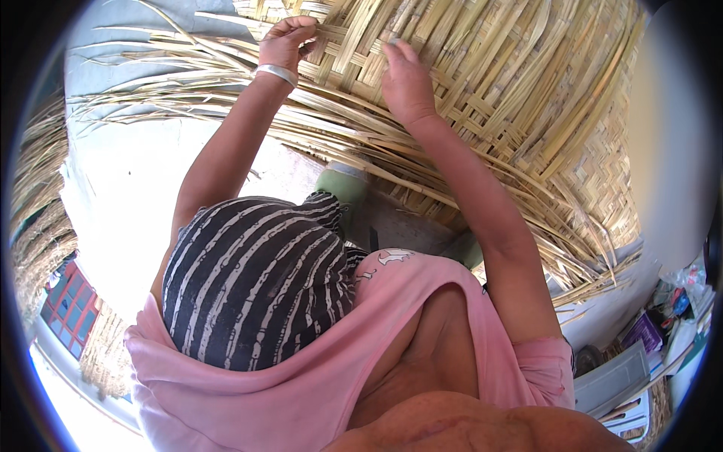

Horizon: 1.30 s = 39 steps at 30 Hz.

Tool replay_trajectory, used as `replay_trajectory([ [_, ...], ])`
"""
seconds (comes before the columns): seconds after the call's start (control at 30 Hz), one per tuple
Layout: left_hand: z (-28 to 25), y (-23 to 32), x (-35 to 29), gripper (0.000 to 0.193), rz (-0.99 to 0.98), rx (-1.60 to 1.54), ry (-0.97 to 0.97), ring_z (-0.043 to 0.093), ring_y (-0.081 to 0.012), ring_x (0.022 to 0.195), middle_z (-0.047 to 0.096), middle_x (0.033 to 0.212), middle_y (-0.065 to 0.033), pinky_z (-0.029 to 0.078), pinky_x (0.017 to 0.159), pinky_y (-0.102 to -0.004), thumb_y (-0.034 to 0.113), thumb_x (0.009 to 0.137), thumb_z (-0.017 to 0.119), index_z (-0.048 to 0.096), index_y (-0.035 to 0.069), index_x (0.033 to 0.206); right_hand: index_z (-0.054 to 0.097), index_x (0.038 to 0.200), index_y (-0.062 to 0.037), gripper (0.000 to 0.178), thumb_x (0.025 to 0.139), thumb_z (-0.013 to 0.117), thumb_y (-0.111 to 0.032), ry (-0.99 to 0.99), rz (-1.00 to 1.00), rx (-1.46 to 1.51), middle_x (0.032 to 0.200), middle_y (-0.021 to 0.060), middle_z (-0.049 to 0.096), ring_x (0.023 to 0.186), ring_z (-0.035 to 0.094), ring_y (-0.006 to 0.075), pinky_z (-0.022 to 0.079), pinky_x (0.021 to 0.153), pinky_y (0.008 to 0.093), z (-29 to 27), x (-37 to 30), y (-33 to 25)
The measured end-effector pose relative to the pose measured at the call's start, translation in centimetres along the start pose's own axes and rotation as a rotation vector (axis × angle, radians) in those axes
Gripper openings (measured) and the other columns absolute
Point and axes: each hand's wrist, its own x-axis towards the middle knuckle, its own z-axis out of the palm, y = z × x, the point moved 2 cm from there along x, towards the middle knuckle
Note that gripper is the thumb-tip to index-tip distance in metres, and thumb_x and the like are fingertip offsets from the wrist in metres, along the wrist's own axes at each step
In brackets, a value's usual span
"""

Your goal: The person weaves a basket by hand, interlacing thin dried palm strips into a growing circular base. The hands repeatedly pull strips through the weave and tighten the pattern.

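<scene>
A large mat of flat, straw-coloured reed strips (482,124) spreads out ahead of me, loosely crossed in the middle and tightly woven at the far right. My left hand (288,44), with a pale bangle (277,74) on its wrist, is at the mat's left side, its fingers curled together. What lies between those fingers is too small to make out. Farther right, my right hand (407,81) bends over the weave. Its thumb and finger are pinched at a reed strip, partly hidden by the hand.
Long loose reed ends (158,102) fan out to the left, over a pale floor. More strip ends (595,260) stick out at the mat's right edge. Bundled dry stalks (41,143) stand far left, near a red-framed window (69,307). A grey panel (611,379) and assorted clutter lie at lower right.
</scene>
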Motion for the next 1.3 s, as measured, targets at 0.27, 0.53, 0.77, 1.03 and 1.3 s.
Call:
replay_trajectory([
  [0.27,-0.6,2.2,-2.0,0.012,0.368,0.299,0.005,0.056,-0.0036,0.075,0.069,0.088,0.0018,0.046,0.071,-0.019,0.001,0.089,0.068,0.074,0.005,0.099,0.057,0.12,0.0068,0.034,0.089,0.051,-0.006,-0.107,-0.339,-0.485,0.127,0.0266,0.055,0.107,0.06,0.0329,0.051,0.094,0.0383,1.3,0.1,0.1],
  [0.53,-1.2,0.6,0.8,0.024,0.532,1.093,-0.108,0.07,-0.0162,0.08,0.073,0.102,-0.007,0.053,0.066,-0.028,0.019,0.091,0.064,0.07,0.019,0.114,0.058,0.12,0.0023,0.034,0.088,0.052,-0.007,-0.282,-0.285,-0.579,0.13,0.0193,0.056,0.114,0.056,0.0259,0.049,0.097,0.0383,-0.7,-0.6,-0.8],
  [0.77,1.7,1.6,4.7,0.042,0.634,1.967,-0.408,0.066,-0.0294,0.102,0.07,0.106,-0.01,0.046,0.092,-0.0465,0.052,0.098,0.044,0.06,0.018,0.117,0.059,0.119,-0.0033,0.036,0.083,0.059,-0.005,-0.61,-0.514,-0.647,0.125,0.0139,0.06,0.121,0.053,0.0306,0.048,0.1,0.0406,-15.3,-1.6,4.7],
  [1.03,3.3,2.0,7.9,0.051,0.601,1.9,-0.716,0.061,-0.0397,0.095,0.062,0.103,-0.018,0.047,0.081,-0.0478,0.052,0.097,0.045,0.065,0.006,0.09,0.054,0.133,-0.009,0.042,0.093,0.054,-0.02,-0.554,0.425,-0.82,0.128,0.0142,0.06,0.121,0.055,0.0323,0.047,0.101,0.0443,-31.2,-18.1,21.4],
  [1.3,1.6,2.5,8.6,0.056,0.461,2.098,-0.655,0.063,-0.0428,0.081,0.067,0.082,-0.0185,0.046,0.068,-0.0519,0.066,0.095,0.037,0.059,0.014,0.098,0.06,0.122,-0.0083,0.036,0.093,0.059,-0.031,-0.475,0.603,-0.814,0.119,0.0157,0.062,0.115,0.057,0.035,0.046,0.099,0.0471,-28.3,-21.5,25.9],
])
